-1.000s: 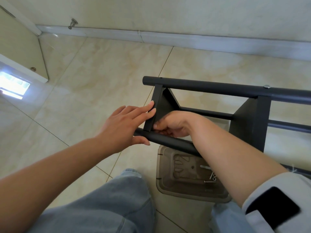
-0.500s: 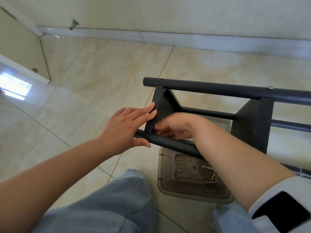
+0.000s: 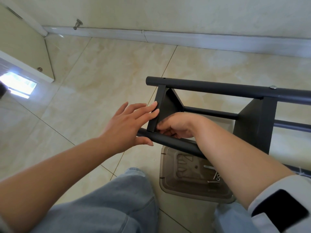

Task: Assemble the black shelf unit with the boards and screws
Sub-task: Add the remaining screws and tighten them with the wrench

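the black shelf unit (image 3: 210, 88) is lying on its side over the tiled floor (image 3: 101, 78), its end board (image 3: 165, 106) sitting between two round poles. the left hand (image 3: 127, 125) is pressing flat against that board's outer edge, fingers straight and slightly spread, thumb under the near pole (image 3: 173, 142), while the right hand (image 3: 176, 126) is curling its fingers together at the board's inner corner; what they pinch is hidden. a beige tray (image 3: 170, 185) holding loose screws (image 3: 214, 178) is sitting on the floor just below the near pole.

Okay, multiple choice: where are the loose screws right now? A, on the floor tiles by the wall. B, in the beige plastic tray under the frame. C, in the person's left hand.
B: the loose screws lie in the beige tray on the floor beneath the black frame.
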